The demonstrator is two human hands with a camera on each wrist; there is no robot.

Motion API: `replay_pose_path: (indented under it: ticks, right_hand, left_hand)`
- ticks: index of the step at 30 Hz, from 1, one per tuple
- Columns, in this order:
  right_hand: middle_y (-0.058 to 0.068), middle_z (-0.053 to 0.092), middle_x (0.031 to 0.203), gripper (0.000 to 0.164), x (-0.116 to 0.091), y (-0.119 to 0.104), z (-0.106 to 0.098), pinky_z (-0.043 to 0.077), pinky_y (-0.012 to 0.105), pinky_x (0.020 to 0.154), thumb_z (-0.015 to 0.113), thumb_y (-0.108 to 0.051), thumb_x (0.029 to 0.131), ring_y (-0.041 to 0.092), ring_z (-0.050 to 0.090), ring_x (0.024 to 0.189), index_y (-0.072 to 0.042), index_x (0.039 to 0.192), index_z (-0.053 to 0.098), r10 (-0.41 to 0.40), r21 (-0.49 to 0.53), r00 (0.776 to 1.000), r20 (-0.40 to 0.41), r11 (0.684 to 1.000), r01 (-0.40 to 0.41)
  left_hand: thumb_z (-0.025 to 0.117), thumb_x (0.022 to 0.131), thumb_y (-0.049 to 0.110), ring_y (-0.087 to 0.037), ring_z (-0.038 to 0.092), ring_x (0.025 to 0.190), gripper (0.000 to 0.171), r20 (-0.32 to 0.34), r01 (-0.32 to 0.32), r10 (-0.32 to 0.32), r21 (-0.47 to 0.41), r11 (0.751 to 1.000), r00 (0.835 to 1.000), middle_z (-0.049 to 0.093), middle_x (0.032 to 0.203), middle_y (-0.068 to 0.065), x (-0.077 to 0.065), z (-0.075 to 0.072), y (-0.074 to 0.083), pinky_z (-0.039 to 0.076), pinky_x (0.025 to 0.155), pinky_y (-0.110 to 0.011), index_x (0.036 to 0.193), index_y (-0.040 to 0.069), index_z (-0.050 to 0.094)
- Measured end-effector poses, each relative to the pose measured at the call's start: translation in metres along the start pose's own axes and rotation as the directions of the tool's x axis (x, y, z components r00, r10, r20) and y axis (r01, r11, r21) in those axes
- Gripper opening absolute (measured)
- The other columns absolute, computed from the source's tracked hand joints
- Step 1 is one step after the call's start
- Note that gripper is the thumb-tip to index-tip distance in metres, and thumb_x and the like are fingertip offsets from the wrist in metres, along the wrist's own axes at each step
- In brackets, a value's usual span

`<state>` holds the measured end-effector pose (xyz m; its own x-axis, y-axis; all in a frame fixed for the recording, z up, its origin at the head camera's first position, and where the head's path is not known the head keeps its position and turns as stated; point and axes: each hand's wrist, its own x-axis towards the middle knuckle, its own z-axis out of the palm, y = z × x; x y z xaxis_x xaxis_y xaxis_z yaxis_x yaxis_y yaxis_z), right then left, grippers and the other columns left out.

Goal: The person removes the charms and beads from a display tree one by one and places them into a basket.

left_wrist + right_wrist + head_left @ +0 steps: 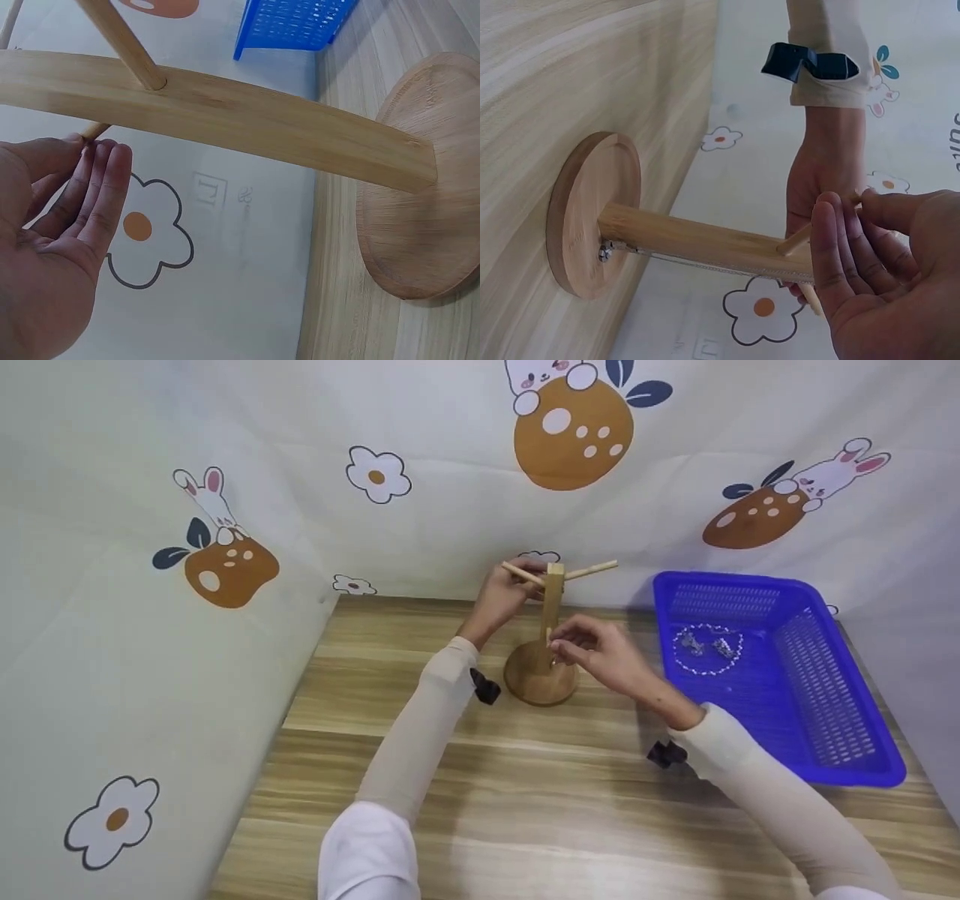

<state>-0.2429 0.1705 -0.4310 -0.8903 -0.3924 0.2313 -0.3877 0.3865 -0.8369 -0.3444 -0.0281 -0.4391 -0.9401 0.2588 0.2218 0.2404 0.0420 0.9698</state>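
A wooden stand (553,600) with a round base (420,247) and several pegs stands upright on the table. My left hand (504,596) is behind the post, its thumb and fingertips pinching a peg (94,132) in the left wrist view. On the near side, my right hand (604,654) pinches the end of another peg (798,241) between thumb and fingers. A thin silver chain (697,264) hangs along the post, with a small shiny piece (605,251) by the base. Where its upper end hangs is hidden by my right hand.
To the right stands a blue plastic basket (847,675) holding a beaded strand (741,649) and small silvery pieces (722,648). Behind the table (525,802) hangs a printed cloth (450,525), close to the stand. Each wrist wears a black mount (486,688).
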Motion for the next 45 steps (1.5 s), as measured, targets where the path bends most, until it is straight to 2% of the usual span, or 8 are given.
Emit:
replay_pose_path:
  ticks: [5, 10, 13, 17, 23, 33, 38, 45]
  right_hand:
    - [0.020, 0.079, 0.092, 0.009, 0.006, -0.002, -0.008, 0.067, 0.030, 0.063, 0.073, -0.003, 0.100, 0.004, 0.070, 0.070, 0.003, 0.106, 0.076, -0.001, -0.008, 0.997, -0.077, 1.000, 0.001]
    - [0.023, 0.078, 0.093, 0.012, 0.016, -0.004, -0.017, 0.064, 0.023, 0.061, 0.073, -0.005, 0.101, 0.003, 0.069, 0.068, 0.005, 0.107, 0.075, 0.038, 0.024, 0.986, -0.161, 0.999, -0.035]
    - [0.016, 0.076, 0.088, 0.013, 0.021, -0.004, -0.021, 0.063, 0.020, 0.061, 0.071, -0.004, 0.101, 0.005, 0.070, 0.069, 0.008, 0.109, 0.073, 0.058, 0.060, 0.981, -0.187, 0.997, -0.047]
    - [0.006, 0.074, 0.086, 0.013, 0.027, -0.004, -0.023, 0.063, 0.020, 0.061, 0.069, -0.002, 0.102, 0.008, 0.070, 0.069, 0.009, 0.109, 0.072, 0.081, 0.106, 0.974, -0.210, 0.993, -0.060]
    - [0.027, 0.073, 0.104, 0.021, 0.032, -0.006, -0.023, 0.064, 0.019, 0.064, 0.069, -0.004, 0.102, 0.003, 0.068, 0.070, 0.011, 0.116, 0.069, 0.114, 0.133, 0.965, -0.237, 0.988, -0.084]
    - [0.016, 0.075, 0.106, 0.027, 0.036, -0.005, -0.017, 0.065, 0.021, 0.068, 0.072, -0.005, 0.101, 0.004, 0.072, 0.078, 0.011, 0.123, 0.067, 0.138, 0.177, 0.953, -0.270, 0.980, -0.092]
    - [0.011, 0.075, 0.101, 0.026, 0.038, -0.005, -0.014, 0.065, 0.021, 0.068, 0.073, -0.003, 0.100, 0.011, 0.074, 0.081, 0.012, 0.121, 0.068, 0.142, 0.204, 0.951, -0.275, 0.975, -0.086]
    - [0.008, 0.074, 0.098, 0.025, 0.040, -0.007, -0.009, 0.067, 0.024, 0.069, 0.075, -0.003, 0.099, 0.011, 0.073, 0.079, 0.010, 0.118, 0.068, 0.146, 0.213, 0.945, -0.293, 0.973, -0.084]
  left_hand:
    - [0.063, 0.107, 0.006, -0.020, 0.077, 0.098, 0.024, -0.033, -0.012, 0.010, -0.061, 0.998, 0.999, 0.075, 0.122, -0.024, -0.005, -0.010, 0.004, 0.069, 0.090, -0.040, 0.126, -0.007, 0.071]
    - [0.062, 0.108, 0.006, -0.016, 0.075, 0.094, 0.026, -0.077, -0.018, 0.013, -0.065, 0.998, 0.997, 0.073, 0.122, -0.026, -0.008, -0.025, 0.012, 0.069, 0.087, -0.034, 0.126, -0.011, 0.069]
    - [0.061, 0.108, 0.003, -0.017, 0.074, 0.089, 0.026, -0.101, -0.039, 0.032, -0.075, 0.996, 0.994, 0.072, 0.117, -0.027, -0.010, -0.036, 0.015, 0.069, 0.085, -0.034, 0.126, -0.014, 0.067]
    - [0.061, 0.108, 0.004, -0.023, 0.074, 0.091, 0.026, -0.117, -0.086, 0.077, -0.076, 0.993, 0.990, 0.075, 0.108, -0.019, -0.016, -0.048, 0.018, 0.070, 0.085, -0.036, 0.124, -0.015, 0.067]
    - [0.061, 0.107, 0.001, -0.021, 0.075, 0.090, 0.022, -0.112, -0.138, 0.128, -0.090, 0.986, 0.986, 0.076, 0.103, -0.012, -0.024, -0.059, 0.026, 0.070, 0.086, -0.037, 0.122, -0.014, 0.068]
    - [0.061, 0.106, 0.001, -0.023, 0.075, 0.094, 0.022, -0.024, -0.223, 0.222, -0.092, 0.971, 0.975, 0.075, 0.107, -0.018, -0.035, -0.060, 0.033, 0.069, 0.089, -0.040, 0.122, -0.014, 0.067]
    - [0.068, 0.103, 0.003, -0.019, 0.075, 0.094, 0.024, -0.007, -0.212, 0.212, -0.067, 0.975, 0.977, 0.073, 0.109, -0.014, -0.038, -0.056, 0.033, 0.069, 0.090, -0.039, 0.123, -0.011, 0.068]
    - [0.071, 0.102, 0.005, -0.018, 0.075, 0.093, 0.021, -0.026, -0.200, 0.199, -0.049, 0.979, 0.980, 0.074, 0.106, -0.011, -0.039, -0.049, 0.033, 0.069, 0.092, -0.039, 0.119, -0.007, 0.072]
